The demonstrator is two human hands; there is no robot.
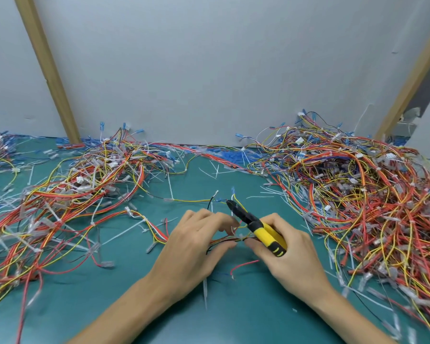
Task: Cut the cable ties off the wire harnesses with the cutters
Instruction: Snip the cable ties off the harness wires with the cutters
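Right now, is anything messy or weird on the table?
Yes. Cut white cable ties lie scattered all over the green mat, and the wire harnesses sprawl in tangled heaps on both sides, so loose scraps and wires mix together.

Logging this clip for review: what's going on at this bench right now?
A person is working at a green mat. The left hand pinches a small wire harness, while the right hand grips yellow-handled cutters, nose pointing away and not visibly on a tie. A right heap and a left heap of harnesses flank them, and cut white ties litter the mat.
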